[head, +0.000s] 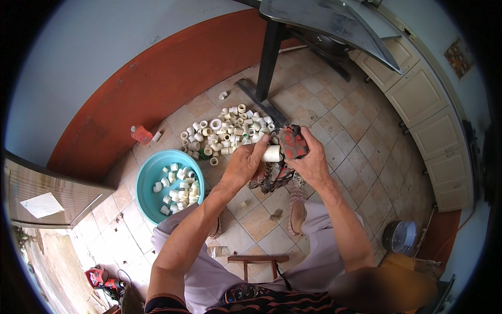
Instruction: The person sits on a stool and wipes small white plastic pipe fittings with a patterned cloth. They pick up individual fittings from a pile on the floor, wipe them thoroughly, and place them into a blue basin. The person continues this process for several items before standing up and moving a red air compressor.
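Observation:
My left hand (245,161) is closed round a white plastic pipe fitting (271,153), whose wide end points right. In my right hand (313,157) is a bunched cloth (291,142), dark and dirty with red spots, pressed close to the fitting's end. More crumpled cloth (274,176) with a dark pattern hangs below both hands. Beyond my left hand lies a heap of white and cream pipe fittings (215,125) on the tiled floor. A turquoise plastic basin (142,184) to the left holds several fittings (182,187).
A metal-topped table (313,15) on black legs (268,62) stands ahead. A bottle of pink liquid (141,134) is by the red wall base. Cabinets (415,94) line the right. A small wooden stool (258,259), a clear plastic container (404,235) and a red power tool (102,278) are nearer.

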The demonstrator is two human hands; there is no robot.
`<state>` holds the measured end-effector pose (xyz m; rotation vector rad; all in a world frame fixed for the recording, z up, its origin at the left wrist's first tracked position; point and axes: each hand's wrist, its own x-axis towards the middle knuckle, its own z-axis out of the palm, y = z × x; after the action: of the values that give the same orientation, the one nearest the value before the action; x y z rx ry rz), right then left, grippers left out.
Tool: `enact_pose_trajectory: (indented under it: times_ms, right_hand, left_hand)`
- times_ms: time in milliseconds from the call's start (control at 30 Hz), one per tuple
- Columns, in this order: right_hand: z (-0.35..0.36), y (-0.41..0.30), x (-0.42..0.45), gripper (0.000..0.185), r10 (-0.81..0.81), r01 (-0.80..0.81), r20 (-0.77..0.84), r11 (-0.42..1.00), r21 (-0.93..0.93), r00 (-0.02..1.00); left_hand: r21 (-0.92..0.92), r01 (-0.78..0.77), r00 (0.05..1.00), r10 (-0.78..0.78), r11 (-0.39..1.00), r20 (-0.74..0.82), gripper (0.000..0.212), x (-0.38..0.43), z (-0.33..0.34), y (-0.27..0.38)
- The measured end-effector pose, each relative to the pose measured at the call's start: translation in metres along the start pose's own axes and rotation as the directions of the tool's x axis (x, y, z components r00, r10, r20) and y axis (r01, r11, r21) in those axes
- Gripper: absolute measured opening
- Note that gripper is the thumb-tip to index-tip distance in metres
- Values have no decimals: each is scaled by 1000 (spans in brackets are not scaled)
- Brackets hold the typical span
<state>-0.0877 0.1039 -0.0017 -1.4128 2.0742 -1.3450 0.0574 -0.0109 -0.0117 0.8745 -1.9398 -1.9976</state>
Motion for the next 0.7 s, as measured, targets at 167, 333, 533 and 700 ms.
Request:
enact_pose_trajectory:
  times_ms: [167, 333, 533, 700]
  right_hand:
    - [-6, 2, 3, 54, 155, -165, 74, 976, 143, 985]
    - [-6, -7, 1, 65, 96, -117, 99, 964, 237, 990]
    - [-6, -3, 6, 43, 143, -140, -15, 984, 109, 990]
    - [-12, 7, 12, 34, 375, -310, -108, 870, 383, 921]
  left_hand:
    - [-265, -216, 976, 204, 940, -70, 44, 7, 0, -10]
    - [-444, -88, 990, 27, 892, -142, 41, 11, 3, -9]
    - [-271, -130, 991, 130, 954, -17, 39, 6, 14, -16]
    - [-501, 3, 987, 79, 865, 141, 36, 2, 18, -5]
